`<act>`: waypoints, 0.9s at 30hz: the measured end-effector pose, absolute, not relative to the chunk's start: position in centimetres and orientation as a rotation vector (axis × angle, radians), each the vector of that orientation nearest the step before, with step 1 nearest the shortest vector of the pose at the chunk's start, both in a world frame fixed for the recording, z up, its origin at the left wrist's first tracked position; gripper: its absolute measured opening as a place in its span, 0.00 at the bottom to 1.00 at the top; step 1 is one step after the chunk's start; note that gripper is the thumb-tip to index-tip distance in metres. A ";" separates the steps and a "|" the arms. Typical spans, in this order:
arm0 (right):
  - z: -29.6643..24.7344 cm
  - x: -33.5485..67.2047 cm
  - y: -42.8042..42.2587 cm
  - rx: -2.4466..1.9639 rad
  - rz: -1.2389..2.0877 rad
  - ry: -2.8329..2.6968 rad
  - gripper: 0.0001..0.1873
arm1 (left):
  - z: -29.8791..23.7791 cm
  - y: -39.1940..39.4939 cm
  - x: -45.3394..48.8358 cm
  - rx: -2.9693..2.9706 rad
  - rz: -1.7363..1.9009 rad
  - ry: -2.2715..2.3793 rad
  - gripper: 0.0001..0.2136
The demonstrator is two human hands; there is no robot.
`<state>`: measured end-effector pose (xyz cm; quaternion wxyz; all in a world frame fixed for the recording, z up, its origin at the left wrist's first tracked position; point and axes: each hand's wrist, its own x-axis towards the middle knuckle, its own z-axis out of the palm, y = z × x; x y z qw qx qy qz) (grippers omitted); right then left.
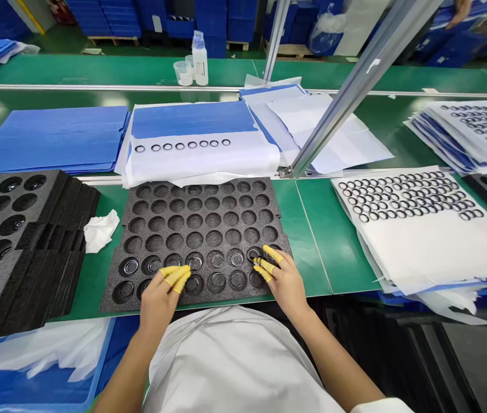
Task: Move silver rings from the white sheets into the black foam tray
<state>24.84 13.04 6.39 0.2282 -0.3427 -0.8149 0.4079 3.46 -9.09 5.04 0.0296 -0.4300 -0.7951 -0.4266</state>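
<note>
**Desk:** What holds what?

**Operator:** I see a black foam tray (200,241) on the green tabletop (312,241), straight ahead of me. In its two nearest rows most pockets hold a shiny ring. The rows beyond them are bare foam. Behind the tray lies a white sheet (200,160) with one short row of rings (183,145). To the right of the tray, a second sheet (424,241) carries many more rings in close rows.

**Desk:** And the hands?

**Operator:** My left hand (159,298) sits over the tray's near edge. Its yellow-capped fingers (177,277) are pinched narrow, and I can't tell whether a ring is between them. My right hand (284,281) rests on the tray's near right corner. Its fingers (271,253) are loosely apart on the pockets, with no grip that I can see.

**Desk:** Anything unclear?

**Operator:** Both hands cover a few pockets. Left of the tray, a stack of foam trays (11,241) runs out of the picture, with something shiny in its pockets that I can't make out.
</note>
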 end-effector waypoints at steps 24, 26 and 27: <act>14.2 24.2 7.4 -0.640 2.768 -1.247 0.31 | 11.4 -8.2 2.2 -1.475 -1.431 -2.710 0.19; 14.8 24.1 6.9 -0.585 2.738 -1.341 0.32 | 12.7 -7.3 5.3 -1.741 -1.721 -2.628 0.18; 15.1 24.2 6.7 -0.552 2.718 -1.400 0.32 | 13.3 -6.9 6.5 -1.853 -1.813 -2.560 0.17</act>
